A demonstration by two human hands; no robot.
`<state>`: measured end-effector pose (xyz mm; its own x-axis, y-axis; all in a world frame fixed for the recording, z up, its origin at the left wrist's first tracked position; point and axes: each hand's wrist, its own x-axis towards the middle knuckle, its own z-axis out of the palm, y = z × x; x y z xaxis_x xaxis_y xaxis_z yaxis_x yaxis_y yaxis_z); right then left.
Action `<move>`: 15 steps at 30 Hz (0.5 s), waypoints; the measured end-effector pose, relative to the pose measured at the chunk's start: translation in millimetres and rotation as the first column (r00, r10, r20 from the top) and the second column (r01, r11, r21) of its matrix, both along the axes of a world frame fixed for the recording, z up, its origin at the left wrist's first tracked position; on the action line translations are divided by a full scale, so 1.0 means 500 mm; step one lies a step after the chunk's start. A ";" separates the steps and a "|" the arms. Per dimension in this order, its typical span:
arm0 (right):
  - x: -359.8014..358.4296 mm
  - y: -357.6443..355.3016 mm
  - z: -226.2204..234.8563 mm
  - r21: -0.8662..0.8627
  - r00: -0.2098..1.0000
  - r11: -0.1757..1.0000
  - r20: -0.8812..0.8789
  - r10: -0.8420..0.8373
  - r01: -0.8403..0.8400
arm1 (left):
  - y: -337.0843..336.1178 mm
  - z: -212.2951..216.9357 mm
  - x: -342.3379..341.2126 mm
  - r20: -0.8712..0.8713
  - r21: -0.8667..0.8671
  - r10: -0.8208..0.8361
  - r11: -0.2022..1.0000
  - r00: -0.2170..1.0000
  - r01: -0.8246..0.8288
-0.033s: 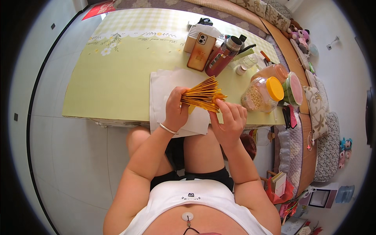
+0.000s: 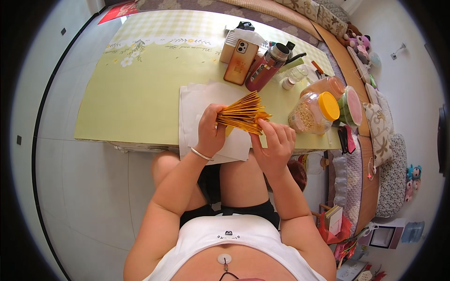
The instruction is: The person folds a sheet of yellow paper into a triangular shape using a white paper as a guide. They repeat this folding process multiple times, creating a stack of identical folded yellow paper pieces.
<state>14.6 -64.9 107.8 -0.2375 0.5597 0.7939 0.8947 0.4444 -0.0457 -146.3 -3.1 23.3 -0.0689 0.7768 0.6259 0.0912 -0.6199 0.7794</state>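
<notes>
A fan-like bundle of folded gold paper (image 2: pixel 239 112) is held up over the near edge of the table. My left hand (image 2: pixel 211 129) is closed around its left end, where the folds are pressed together. Toward the right the pleats spread apart. My right hand (image 2: pixel 274 140) pinches a crumpled-looking gold piece at the bundle's right side between thumb and fingers. Under both hands lie white paper sheets (image 2: pixel 194 100), partly hanging over the table's front edge. The palms and the inner ends of the folds are hidden.
On the yellow-green table (image 2: pixel 126 103), a gold phone (image 2: pixel 241 62) leans upright beside a dark red flask (image 2: pixel 267 69). To the right stand a yellow-lidded jar (image 2: pixel 309 114), a pink-lidded container (image 2: pixel 350 107) and a small white-capped bottle (image 2: pixel 288 83). A cushioned bench runs along the right.
</notes>
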 end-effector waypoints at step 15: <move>-0.002 -0.015 0.020 -0.115 0.989 0.983 0.050 -0.136 0.141 | 0.000 0.002 0.001 -0.009 0.050 -0.006 0.999 1.000 0.007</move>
<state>13.6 -72.6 118.0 -0.1822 0.6785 0.7117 0.9495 0.3093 -0.0518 -145.9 -3.0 24.5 -0.0582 0.7451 0.6644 0.0940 -0.6585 0.7467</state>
